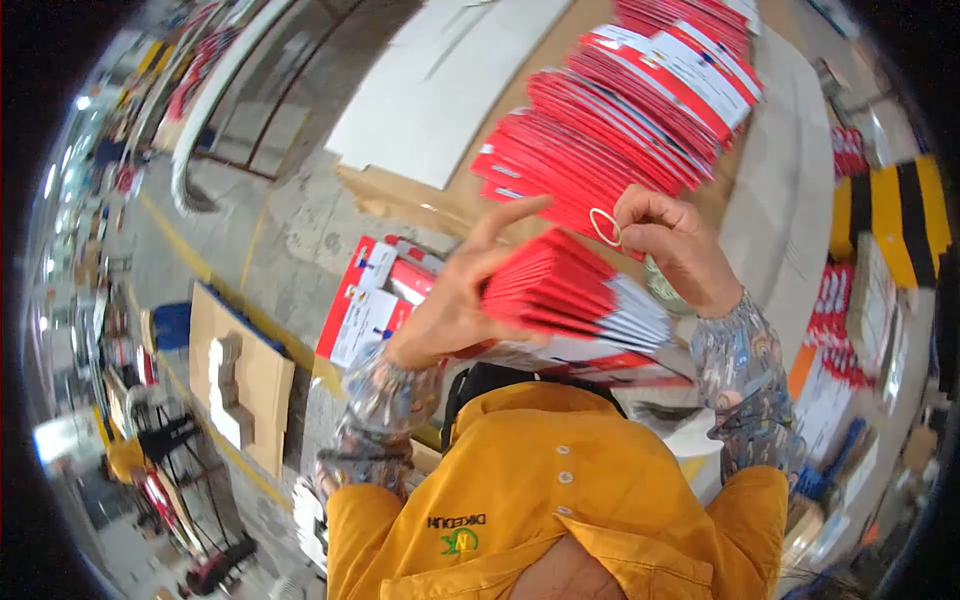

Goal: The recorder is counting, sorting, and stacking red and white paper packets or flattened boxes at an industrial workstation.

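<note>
My left hand (452,295) is wrapped round the side of a bundle of folded red and white cards (560,285), its index finger raised off them. The cards stand on edge in front of my chest, their folds fanned slightly. Just above the bundle, my right hand (675,240) pinches a pale rubber band (594,226) between thumb and fingers. The band hangs as a loose loop, apart from the cards. Beyond both hands, a long overlapping row of similar red cards (580,140) lies on the brown cardboard-covered table (510,95).
A white board (440,95) lies at the table's far left. Red and white packages (365,310) are beside my left forearm. A green round object (660,285) is partly hidden by my right hand. Brown cardboard (250,390) is at left; a black-and-yellow striped block (905,220) is at right.
</note>
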Demonstrator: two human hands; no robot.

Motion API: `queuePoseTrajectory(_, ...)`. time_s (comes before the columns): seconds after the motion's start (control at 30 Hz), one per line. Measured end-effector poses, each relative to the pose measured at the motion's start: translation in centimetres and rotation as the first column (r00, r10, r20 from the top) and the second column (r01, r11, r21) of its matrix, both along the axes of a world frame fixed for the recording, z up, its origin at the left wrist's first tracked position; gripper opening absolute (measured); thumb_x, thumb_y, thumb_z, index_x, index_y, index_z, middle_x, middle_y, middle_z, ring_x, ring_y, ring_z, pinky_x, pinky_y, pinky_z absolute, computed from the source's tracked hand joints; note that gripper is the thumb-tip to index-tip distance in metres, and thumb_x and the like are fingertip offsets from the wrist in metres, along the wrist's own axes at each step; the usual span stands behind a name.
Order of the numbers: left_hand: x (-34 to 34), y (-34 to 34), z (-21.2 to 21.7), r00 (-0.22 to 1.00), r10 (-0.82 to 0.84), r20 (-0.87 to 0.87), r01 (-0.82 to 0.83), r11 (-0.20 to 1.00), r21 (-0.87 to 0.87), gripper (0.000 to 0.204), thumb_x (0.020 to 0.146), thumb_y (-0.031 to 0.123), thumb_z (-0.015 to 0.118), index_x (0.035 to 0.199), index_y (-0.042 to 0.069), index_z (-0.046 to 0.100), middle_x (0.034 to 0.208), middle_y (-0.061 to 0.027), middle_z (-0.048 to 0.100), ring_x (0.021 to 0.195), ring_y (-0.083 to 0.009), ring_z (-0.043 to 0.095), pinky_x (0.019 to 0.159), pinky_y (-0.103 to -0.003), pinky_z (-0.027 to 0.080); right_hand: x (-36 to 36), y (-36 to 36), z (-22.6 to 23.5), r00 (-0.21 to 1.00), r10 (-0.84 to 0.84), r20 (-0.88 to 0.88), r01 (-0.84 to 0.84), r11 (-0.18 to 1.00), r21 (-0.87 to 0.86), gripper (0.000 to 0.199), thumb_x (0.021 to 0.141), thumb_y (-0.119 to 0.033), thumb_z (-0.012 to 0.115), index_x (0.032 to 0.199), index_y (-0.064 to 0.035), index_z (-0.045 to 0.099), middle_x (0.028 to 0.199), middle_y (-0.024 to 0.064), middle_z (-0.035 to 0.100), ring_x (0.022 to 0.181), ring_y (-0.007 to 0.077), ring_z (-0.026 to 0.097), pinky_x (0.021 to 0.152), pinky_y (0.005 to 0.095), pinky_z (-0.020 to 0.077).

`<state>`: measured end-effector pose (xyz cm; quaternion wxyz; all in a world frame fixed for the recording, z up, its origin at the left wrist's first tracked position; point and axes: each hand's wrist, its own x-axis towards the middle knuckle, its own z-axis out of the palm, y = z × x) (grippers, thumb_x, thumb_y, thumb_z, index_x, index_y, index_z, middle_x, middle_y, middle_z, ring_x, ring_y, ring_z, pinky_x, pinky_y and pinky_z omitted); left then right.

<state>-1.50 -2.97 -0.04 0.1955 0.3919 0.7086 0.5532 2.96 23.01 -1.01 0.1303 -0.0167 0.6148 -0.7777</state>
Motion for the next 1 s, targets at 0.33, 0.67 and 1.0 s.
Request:
queuePoseTrajectory(0.33, 1.9, -1.9, -1.5, 0.978, -0.046, 0.203, 0.005, 0.981, 0.195, 0.070, 0.055, 0.024, 0.090, 0.114, 0.003, 0.060, 0.119, -0.0083, 0.054, 0.112, -0.0233, 0.049, 0.097, -0.035, 0.038, -0.9, -6.8, -0.8, 0.977, 0.105, 0.184, -0.057, 0.967, -0.250, 0.007, 0.088, -0.007, 0.055, 0.094, -0.0027, 0.055, 0.084, 0.0030, 0.059, 0.075, 0.0069, 0.056, 0.071, 0.0208, 0.0471)
queuePoseTrajectory(0.67, 4.8, -2.3, -2.2, 0.981, 0.051, 0.186, -0.071, 0.992, 0.103, 0.062, 0.061, 0.026, 0.087, 0.113, 0.004, 0.060, 0.102, -0.0057, 0.051, 0.102, -0.0212, 0.047, 0.090, -0.033, 0.038, -3.2, -6.7, 7.3, 0.928, 0.314, -0.203, -0.325, 0.945, -0.024, 0.013, 0.088, -0.007, 0.049, 0.100, -0.0043, 0.055, 0.090, 0.0091, 0.064, 0.051, 0.0071, 0.043, 0.048, 0.0212, 0.0368)
queuePoseTrajectory(1.0, 7.1, -5.1, -4.2, 0.847, 0.305, 0.435, -0.390, 0.913, 0.118, 0.065, 0.060, 0.025, 0.088, 0.114, 0.004, 0.058, 0.106, -0.0069, 0.054, 0.104, -0.0198, 0.052, 0.089, -0.031, 0.043, 4.2, -4.9, 7.7, 0.279, 0.689, -0.669, 0.053, 0.684, 0.727, 0.025, 0.073, -0.004, 0.063, 0.098, -0.0006, 0.060, 0.078, 0.0110, 0.063, 0.069, 0.0314, 0.061, 0.065, 0.0416, 0.0494)
